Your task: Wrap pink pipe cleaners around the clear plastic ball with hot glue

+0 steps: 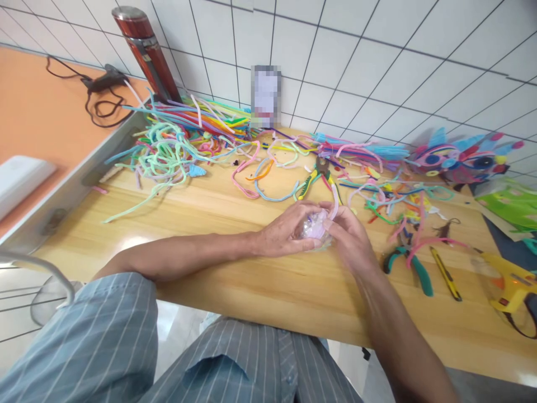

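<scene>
Near the middle of the wooden table (251,280), my left hand (283,230) is closed round a small clear and pale purple bundle (314,226). From the right, my right hand (348,232) pinches the same bundle with thumb and fingers. A pale pink fuzzy stem (334,198) rises from between the hands. What the bundle is made of is too small to tell. Just beyond the hands lie pliers with yellow and green handles (308,183), their jaws pointing toward the wall.
Heaped fuzzy stems (163,148) lie at the back left beside a red flask (146,56). A phone (265,95) leans on the wall. On the right are teal-handled pliers (420,274), a yellow cutter (445,274), a yellow glue gun (509,282) and a colourful figure (457,157).
</scene>
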### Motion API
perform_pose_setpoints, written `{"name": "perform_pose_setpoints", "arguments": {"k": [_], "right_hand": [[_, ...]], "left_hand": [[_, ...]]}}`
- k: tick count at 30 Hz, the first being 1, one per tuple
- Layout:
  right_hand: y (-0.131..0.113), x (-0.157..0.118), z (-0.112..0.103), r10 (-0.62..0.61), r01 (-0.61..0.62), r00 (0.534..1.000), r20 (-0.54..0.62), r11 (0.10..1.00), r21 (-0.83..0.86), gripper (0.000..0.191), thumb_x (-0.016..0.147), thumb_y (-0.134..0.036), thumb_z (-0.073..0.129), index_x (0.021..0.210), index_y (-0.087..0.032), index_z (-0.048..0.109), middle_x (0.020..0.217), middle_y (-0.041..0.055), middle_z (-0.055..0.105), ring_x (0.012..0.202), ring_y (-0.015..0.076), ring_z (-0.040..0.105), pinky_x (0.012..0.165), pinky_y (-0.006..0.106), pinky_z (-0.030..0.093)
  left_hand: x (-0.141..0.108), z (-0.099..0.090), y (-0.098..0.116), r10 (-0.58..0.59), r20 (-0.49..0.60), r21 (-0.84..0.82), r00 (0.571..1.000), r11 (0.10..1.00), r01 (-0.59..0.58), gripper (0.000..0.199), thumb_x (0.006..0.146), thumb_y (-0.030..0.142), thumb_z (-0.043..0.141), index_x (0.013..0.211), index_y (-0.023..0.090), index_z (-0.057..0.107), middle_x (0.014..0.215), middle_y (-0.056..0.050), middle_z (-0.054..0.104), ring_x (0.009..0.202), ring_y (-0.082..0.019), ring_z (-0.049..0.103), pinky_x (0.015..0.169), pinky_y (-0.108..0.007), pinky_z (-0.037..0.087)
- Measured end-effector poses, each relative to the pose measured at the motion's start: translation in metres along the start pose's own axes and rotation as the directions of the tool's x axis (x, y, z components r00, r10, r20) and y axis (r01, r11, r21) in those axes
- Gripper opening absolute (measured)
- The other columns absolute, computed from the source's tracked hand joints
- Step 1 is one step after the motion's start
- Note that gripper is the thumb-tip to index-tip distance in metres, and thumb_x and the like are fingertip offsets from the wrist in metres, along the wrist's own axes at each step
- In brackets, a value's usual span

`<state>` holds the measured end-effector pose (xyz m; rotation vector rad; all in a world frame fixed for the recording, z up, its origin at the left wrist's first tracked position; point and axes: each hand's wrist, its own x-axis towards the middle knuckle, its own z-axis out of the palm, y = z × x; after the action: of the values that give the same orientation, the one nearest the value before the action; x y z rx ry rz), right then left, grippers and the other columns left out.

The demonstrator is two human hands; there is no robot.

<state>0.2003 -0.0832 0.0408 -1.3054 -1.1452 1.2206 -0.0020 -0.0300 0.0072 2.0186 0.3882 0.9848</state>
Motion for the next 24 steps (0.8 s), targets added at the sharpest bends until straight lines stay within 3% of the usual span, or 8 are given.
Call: {"name": "perform_pose_setpoints", "arguments": {"k": [5, 7, 10, 16, 20, 24], "right_hand": [[-0.002, 0.001, 0.002, -0.028, 0.028, 1.000, 0.012, 0.999, 0.038, 0.042, 0.075, -0.054, 0.093, 0.103, -0.031, 0.072, 0.115, 0.0021, 0.077, 0.105, 0.0232, 0.069, 0.088, 0.036, 0.056], [-0.004, 0.000, 0.003, -0.032, 0.031, 0.999, 0.024, 0.999, 0.022, 0.042, 0.076, -0.055, 0.092, 0.102, -0.030, 0.072, 0.112, 0.0021, 0.076, 0.102, 0.0226, 0.069, 0.085, 0.035, 0.057], [-0.005, -0.001, 0.003, -0.033, 0.033, 0.998, 0.044, 0.999, -0.001, 0.040, 0.077, -0.055, 0.091, 0.101, -0.030, 0.071, 0.109, 0.0017, 0.076, 0.100, 0.0223, 0.069, 0.085, 0.035, 0.057], [-0.012, 0.000, -0.013, 0.023, -0.024, 0.993, 0.112, 1.000, 0.003, 0.031, 0.078, -0.053, 0.091, 0.088, -0.029, 0.075, 0.137, 0.0015, 0.073, 0.114, 0.0243, 0.070, 0.092, 0.037, 0.057], [-0.022, 0.002, -0.025, 0.045, -0.044, 0.979, 0.198, 0.999, -0.009, 0.027, 0.078, -0.052, 0.091, 0.089, -0.030, 0.078, 0.142, 0.0019, 0.072, 0.122, 0.0277, 0.070, 0.099, 0.041, 0.057], [-0.027, 0.003, -0.029, 0.014, -0.001, 0.956, 0.292, 0.999, -0.044, 0.026, 0.079, -0.051, 0.091, 0.095, -0.033, 0.081, 0.149, 0.0020, 0.069, 0.138, 0.0311, 0.064, 0.114, 0.048, 0.053]], "left_hand": [[0.004, -0.001, -0.003, 0.000, 0.010, -0.034, 1.000, 0.999, 0.000, 0.079, 0.090, 0.061, 0.077, 0.151, 0.022, 0.045, 0.159, -0.021, 0.054, 0.153, -0.037, 0.050, 0.127, -0.060, 0.041], [0.006, -0.002, 0.001, -0.094, -0.008, -0.060, 0.996, 0.994, 0.093, 0.088, 0.086, 0.068, 0.079, 0.153, 0.021, 0.046, 0.156, -0.020, 0.055, 0.149, -0.037, 0.052, 0.126, -0.059, 0.043], [0.010, -0.004, 0.009, -0.255, 0.015, -0.138, 0.967, 0.957, 0.255, 0.082, 0.090, 0.069, 0.074, 0.152, 0.022, 0.050, 0.150, -0.017, 0.062, 0.136, -0.034, 0.062, 0.118, -0.056, 0.050], [0.010, -0.007, 0.019, -0.340, 0.080, -0.171, 0.937, 0.921, 0.349, 0.076, 0.090, 0.063, 0.076, 0.147, 0.020, 0.054, 0.141, -0.015, 0.066, 0.119, -0.029, 0.068, 0.102, -0.046, 0.059], [0.011, -0.010, 0.019, -0.337, 0.113, -0.140, 0.935, 0.926, 0.350, 0.070, 0.089, 0.066, 0.076, 0.138, 0.020, 0.058, 0.129, -0.013, 0.069, 0.113, -0.029, 0.068, 0.095, -0.044, 0.060], [0.015, -0.012, 0.017, -0.262, 0.148, -0.172, 0.954, 0.943, 0.286, 0.068, 0.089, 0.066, 0.074, 0.138, 0.021, 0.058, 0.134, -0.014, 0.068, 0.118, -0.031, 0.069, 0.096, -0.044, 0.059]]}}
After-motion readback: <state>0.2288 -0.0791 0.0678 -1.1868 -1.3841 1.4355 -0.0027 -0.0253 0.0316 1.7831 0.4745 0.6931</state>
